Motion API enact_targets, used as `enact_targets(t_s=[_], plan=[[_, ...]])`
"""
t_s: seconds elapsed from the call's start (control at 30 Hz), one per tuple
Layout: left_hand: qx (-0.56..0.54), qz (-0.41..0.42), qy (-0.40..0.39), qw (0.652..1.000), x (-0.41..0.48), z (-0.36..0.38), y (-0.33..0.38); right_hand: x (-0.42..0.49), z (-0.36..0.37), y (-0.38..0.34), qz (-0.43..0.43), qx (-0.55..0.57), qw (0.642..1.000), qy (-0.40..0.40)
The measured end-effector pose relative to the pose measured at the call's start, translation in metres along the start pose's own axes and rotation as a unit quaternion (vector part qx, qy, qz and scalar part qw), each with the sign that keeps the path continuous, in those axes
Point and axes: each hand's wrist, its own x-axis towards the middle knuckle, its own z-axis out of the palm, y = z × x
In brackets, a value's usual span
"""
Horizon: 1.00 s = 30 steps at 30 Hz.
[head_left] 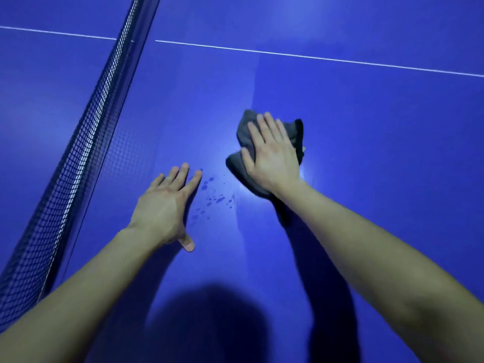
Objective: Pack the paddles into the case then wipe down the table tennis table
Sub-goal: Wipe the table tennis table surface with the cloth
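Two hands: the left hand (167, 208) and the right hand (272, 155) both reach forward over the blue table tennis table (366, 127), well apart from each other. The bare forearms come in from the two lower corners.
Left pose: the left hand lies palm down on the table surface, with the fingers straight and a little spread and the thumb pointing back toward the person. It holds nothing.
Right pose: the right hand lies palm down on a grey cloth (245, 123), with the fingers straight and close together, pointing away from the person. It presses the cloth onto the table and does not curl round it.
Cloth: the grey cloth is crumpled and lies on the table under the right hand. It sticks out past the fingertips and on both sides of the hand, and a darker hem shows on the right.
Wet spots: a small group of water drops (217, 199) sits on the table between the two hands, just beside the left fingers and near the cloth's lower edge.
Left side: a black net (78, 153) runs from the lower left up to the top. The left hand is near it but apart from it.
Far side: a thin white line (314, 57) crosses the table beyond both hands.
Bottom: the shadow (209, 323) of the person falls on the table between the forearms.
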Motion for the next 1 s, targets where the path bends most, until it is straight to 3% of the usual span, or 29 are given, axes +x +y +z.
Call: enact_targets(t_s=[0.1,0.2,0.4,0.47,0.63,0.73,0.87,1.0], plan=[[-0.01,0.003,0.003,1.0,0.001,0.002,-0.001,0.061,0.011,0.001,0.079,-0.012,0.997,0.011],[-0.022,0.0,0.005,1.0,0.001,0.002,-0.002,0.012,-0.001,-0.02,0.072,0.02,0.997,0.031],[-0.039,-0.008,-0.01,0.999,0.001,0.0,-0.002,-0.174,-0.031,-0.077,-0.093,0.046,0.992,-0.068],[-0.05,-0.01,-0.01,0.999,0.001,0.001,-0.003,-0.146,-0.03,-0.06,-0.115,0.018,0.99,-0.082],[-0.064,-0.003,-0.004,0.998,0.005,0.01,-0.008,0.048,0.0,-0.001,0.058,-0.042,0.997,-0.011],[-0.081,0.001,0.004,0.997,0.006,0.014,-0.013,0.092,0.015,0.009,0.1,-0.039,0.994,-0.005],[-0.088,0.006,0.009,0.996,0.005,0.014,-0.013,0.001,0.004,-0.032,0.096,0.008,0.993,0.062],[-0.075,0.004,0.007,0.997,0.003,0.01,-0.009,-0.193,-0.025,-0.117,0.02,0.06,0.998,-0.028]])
